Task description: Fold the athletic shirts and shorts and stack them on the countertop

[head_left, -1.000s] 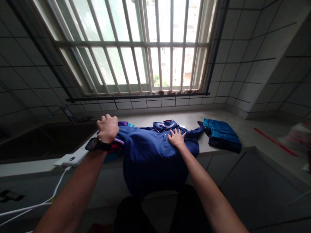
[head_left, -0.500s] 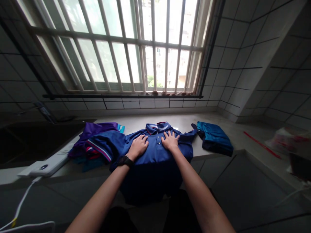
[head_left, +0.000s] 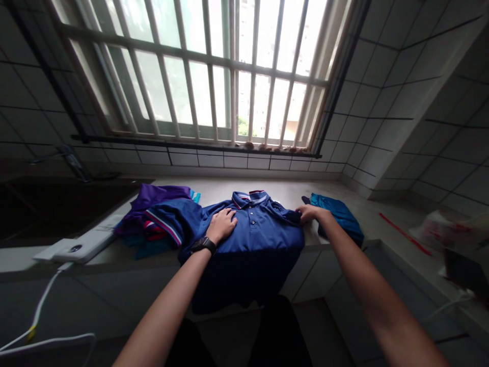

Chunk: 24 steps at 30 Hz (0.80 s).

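A navy polo shirt (head_left: 263,232) lies front up across the counter, its striped collar toward the window and its lower part hanging over the front edge. My left hand (head_left: 222,224) rests flat on the shirt's left chest, fingers stretched out, a black watch on the wrist. At the shirt's right side, my right hand (head_left: 310,213) pinches the sleeve; the fingertips are partly hidden by the cloth. The left sleeve, with a white and red striped cuff, spreads over a pile of purple and teal clothes (head_left: 158,193). Right of my right hand sits a folded teal garment (head_left: 340,214).
A dark sink (head_left: 57,209) with a faucet (head_left: 74,163) is at the left. A white power strip (head_left: 82,247) with a cable lies on the counter edge. Farther right are a red strip (head_left: 405,234) and a plastic bag (head_left: 439,227). A barred window rises behind the counter.
My right hand has moved right from the shirt's chest to its right sleeve and closed on it. That sleeve is now drawn in. My left hand stays on the chest; the view has tilted slightly.
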Tool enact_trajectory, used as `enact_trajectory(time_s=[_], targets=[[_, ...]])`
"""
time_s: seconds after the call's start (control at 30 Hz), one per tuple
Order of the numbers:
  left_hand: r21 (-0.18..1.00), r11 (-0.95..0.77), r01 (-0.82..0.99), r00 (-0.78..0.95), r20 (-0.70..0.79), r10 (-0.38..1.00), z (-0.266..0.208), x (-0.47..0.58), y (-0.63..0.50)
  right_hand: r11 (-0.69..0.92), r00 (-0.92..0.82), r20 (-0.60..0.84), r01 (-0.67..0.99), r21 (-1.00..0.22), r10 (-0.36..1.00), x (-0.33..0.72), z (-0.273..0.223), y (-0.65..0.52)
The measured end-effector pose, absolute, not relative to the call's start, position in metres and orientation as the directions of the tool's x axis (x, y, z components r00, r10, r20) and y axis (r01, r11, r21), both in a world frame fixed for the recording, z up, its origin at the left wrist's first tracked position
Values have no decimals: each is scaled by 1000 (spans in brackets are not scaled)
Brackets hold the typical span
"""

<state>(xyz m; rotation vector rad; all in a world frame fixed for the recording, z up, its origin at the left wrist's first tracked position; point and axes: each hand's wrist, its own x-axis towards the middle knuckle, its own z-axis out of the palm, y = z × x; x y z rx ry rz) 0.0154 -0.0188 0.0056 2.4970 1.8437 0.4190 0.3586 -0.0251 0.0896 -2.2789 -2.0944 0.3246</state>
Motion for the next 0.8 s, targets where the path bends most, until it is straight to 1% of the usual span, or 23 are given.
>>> enact_trajectory(time_s=[0.03,0.07,0.1,0.17,0.23,0.27,0.33,0.37,0.43,0.53,0.67,0.7,0.73,0.77,0.8], targets=[[167,-306,937,270,207,940,6,15,-19,-91,68,-160,985,-146,985,363,92,-27],[169,-306,937,270,205,941,6,15,-19,-72,50,-157,987,-141,986,365,94,-28],[172,-308,936,272,202,941,6,15,-19,-70,51,-122,986,-151,991,365,96,-29],[178,-314,933,277,205,939,5,14,-19,-98,92,-42,973,-209,995,364,100,-30],[180,-320,930,280,215,936,4,14,-18,-144,137,-44,953,-267,990,363,103,-29],[180,-322,929,281,221,934,3,14,-18,-165,150,-73,948,-272,986,364,104,-29],[183,-323,929,279,229,933,3,13,-17,-204,183,-110,951,-231,977,369,103,-28],[186,-322,928,277,231,933,2,13,-17,-222,204,-101,950,-218,974,371,102,-27],[195,-320,927,274,232,933,3,13,-16,-250,243,-59,938,-238,968,375,101,-26],[202,-315,927,269,225,937,4,14,-16,-248,250,-37,915,-318,968,377,101,-28],[198,-310,930,267,217,939,5,15,-17,-123,104,-67,838,-532,992,377,104,-34],[198,-309,930,266,215,939,5,15,-18,-121,99,-71,831,-543,993,377,104,-34],[197,-308,931,266,213,940,6,15,-18,-152,137,-68,849,-506,988,377,104,-35],[197,-307,931,266,210,941,6,15,-18,-210,213,-41,882,-421,976,376,104,-35],[196,-307,931,266,208,941,6,15,-18,-278,299,21,908,-315,954,375,104,-34]])
